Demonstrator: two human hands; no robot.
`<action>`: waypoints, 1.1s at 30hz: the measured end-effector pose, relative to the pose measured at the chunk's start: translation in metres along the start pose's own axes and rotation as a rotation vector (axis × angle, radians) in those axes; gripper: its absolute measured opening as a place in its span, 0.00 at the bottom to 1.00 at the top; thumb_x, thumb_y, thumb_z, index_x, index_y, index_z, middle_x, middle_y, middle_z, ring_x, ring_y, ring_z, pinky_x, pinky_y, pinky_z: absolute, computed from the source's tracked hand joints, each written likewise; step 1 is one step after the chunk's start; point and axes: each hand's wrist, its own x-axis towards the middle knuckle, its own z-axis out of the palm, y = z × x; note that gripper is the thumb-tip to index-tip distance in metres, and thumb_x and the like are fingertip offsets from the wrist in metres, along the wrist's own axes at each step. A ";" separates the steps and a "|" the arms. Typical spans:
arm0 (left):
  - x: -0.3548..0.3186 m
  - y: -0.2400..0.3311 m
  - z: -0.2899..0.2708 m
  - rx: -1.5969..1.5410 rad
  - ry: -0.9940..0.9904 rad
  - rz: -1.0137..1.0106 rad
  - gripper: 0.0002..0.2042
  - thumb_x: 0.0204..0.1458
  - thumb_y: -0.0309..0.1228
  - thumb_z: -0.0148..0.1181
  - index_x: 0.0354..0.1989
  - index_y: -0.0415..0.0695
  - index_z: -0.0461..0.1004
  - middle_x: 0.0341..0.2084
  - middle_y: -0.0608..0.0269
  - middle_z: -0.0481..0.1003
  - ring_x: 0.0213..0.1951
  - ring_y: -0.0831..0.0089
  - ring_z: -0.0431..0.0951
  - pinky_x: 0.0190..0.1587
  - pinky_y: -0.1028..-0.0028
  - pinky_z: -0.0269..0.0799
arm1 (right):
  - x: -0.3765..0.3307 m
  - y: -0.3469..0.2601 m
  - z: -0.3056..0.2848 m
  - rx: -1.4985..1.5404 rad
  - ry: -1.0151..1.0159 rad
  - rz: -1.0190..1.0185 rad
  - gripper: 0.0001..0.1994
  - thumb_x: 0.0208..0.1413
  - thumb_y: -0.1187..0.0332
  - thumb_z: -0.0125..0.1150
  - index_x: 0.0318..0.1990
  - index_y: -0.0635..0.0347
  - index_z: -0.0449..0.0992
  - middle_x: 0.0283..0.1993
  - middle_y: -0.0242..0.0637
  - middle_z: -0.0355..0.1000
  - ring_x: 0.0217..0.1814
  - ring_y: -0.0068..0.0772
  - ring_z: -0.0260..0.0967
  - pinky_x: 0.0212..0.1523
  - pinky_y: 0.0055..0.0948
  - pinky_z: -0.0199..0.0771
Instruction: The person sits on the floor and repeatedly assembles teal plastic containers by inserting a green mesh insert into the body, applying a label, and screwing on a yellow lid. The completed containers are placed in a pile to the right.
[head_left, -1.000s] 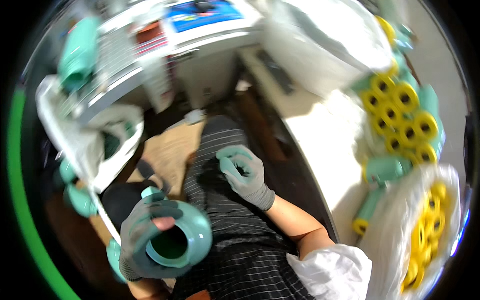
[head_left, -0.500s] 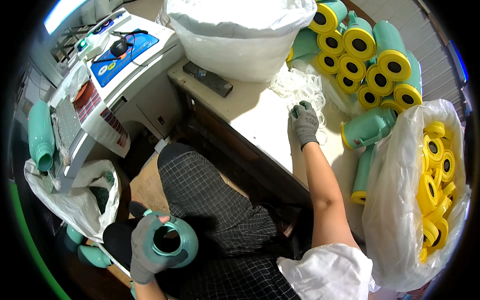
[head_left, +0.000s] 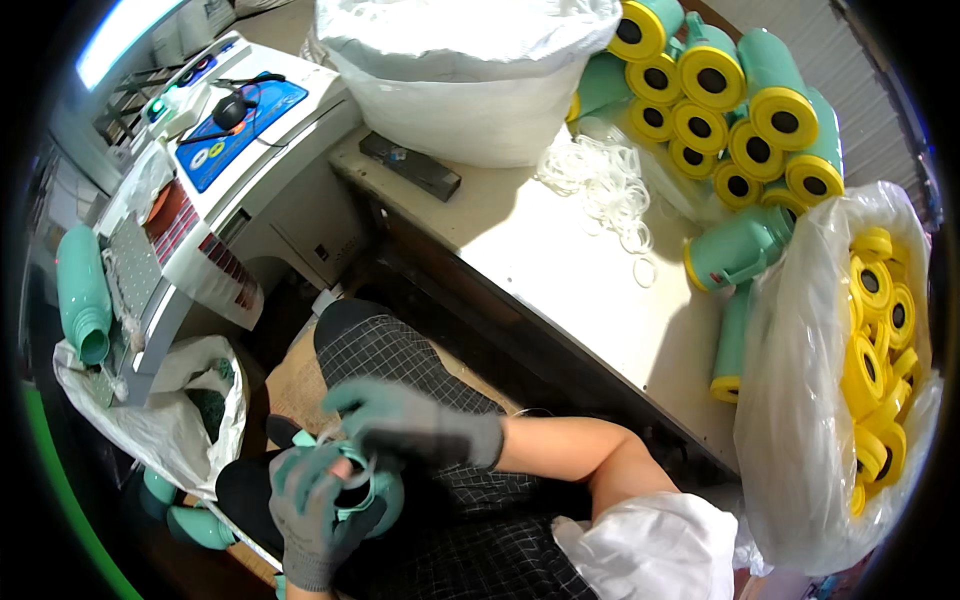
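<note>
In my lap a green bottle body (head_left: 392, 497) is tilted, its round mouth facing up. My left hand (head_left: 312, 505), in a grey glove with green fingertips, is closed around its side. Over the mouth is my gloved right hand (head_left: 425, 428), smeared by motion. A thin pale band, seemingly a white ring (head_left: 372, 478), shows at the mouth under its fingers, partly hidden. More white rings (head_left: 605, 185) lie in a loose pile on the white bench (head_left: 560, 285).
Several green bottles with yellow bases (head_left: 755, 150) are stacked at the back right. A clear bag (head_left: 790, 420) of yellow parts stands at the right, a large white sack (head_left: 460, 100) behind the bench. A dark bar (head_left: 410, 167) lies before it. At left is a machine (head_left: 290, 190).
My right hand has left the ring pile on the bench and come down left to the bottle's mouth. The left hand still holds the bottle in my lap.
</note>
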 end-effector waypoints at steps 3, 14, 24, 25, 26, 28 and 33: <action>-0.018 0.000 -0.005 -0.024 0.069 -0.111 0.20 0.31 0.27 0.77 0.36 0.51 0.76 0.34 0.60 0.73 0.47 0.49 0.75 0.44 0.53 0.72 | -0.011 -0.030 0.025 0.146 -0.115 -0.028 0.30 0.60 0.54 0.65 0.63 0.64 0.72 0.53 0.43 0.76 0.55 0.36 0.75 0.53 0.34 0.78; -0.023 0.000 -0.012 -0.055 0.115 -0.231 0.15 0.28 0.33 0.77 0.24 0.50 0.75 0.30 0.63 0.70 0.43 0.54 0.72 0.44 0.58 0.69 | -0.019 -0.029 0.035 -0.907 -0.148 -0.785 0.17 0.58 0.52 0.67 0.47 0.50 0.76 0.55 0.36 0.70 0.56 0.39 0.71 0.55 0.37 0.76; -0.015 0.002 -0.047 0.311 0.012 -0.166 0.13 0.45 0.36 0.68 0.38 0.47 0.82 0.32 0.59 0.78 0.47 0.60 0.77 0.61 0.44 0.69 | -0.023 -0.052 0.060 -0.786 -0.349 -0.465 0.20 0.50 0.55 0.74 0.44 0.57 0.77 0.47 0.41 0.71 0.43 0.41 0.72 0.39 0.41 0.76; -0.017 0.003 -0.047 0.386 0.018 -0.175 0.11 0.44 0.36 0.68 0.35 0.47 0.82 0.31 0.59 0.77 0.46 0.61 0.77 0.60 0.46 0.71 | -0.020 -0.051 0.065 -0.787 -0.329 -0.498 0.20 0.47 0.56 0.76 0.42 0.57 0.77 0.44 0.42 0.72 0.40 0.42 0.73 0.37 0.41 0.75; -0.018 0.004 -0.052 0.376 -0.089 -0.220 0.12 0.42 0.34 0.69 0.36 0.47 0.82 0.31 0.59 0.78 0.46 0.60 0.77 0.59 0.47 0.71 | -0.018 -0.051 0.070 -0.787 -0.305 -0.531 0.20 0.44 0.57 0.78 0.39 0.56 0.78 0.42 0.42 0.73 0.37 0.43 0.73 0.35 0.41 0.75; -0.007 0.007 -0.064 0.335 -0.299 -0.307 0.14 0.39 0.32 0.71 0.37 0.47 0.82 0.32 0.58 0.79 0.47 0.59 0.77 0.58 0.50 0.71 | -0.013 -0.054 0.074 -0.826 -0.294 -0.580 0.17 0.45 0.58 0.77 0.36 0.56 0.78 0.41 0.42 0.74 0.34 0.42 0.73 0.32 0.41 0.75; 0.016 -0.008 -0.065 0.470 -0.280 -0.192 0.06 0.36 0.34 0.67 0.21 0.48 0.80 0.36 0.60 0.71 0.45 0.58 0.73 0.52 0.62 0.71 | -0.012 -0.050 0.071 -0.876 -0.328 -0.595 0.15 0.46 0.56 0.77 0.29 0.54 0.77 0.37 0.37 0.74 0.31 0.38 0.73 0.30 0.39 0.74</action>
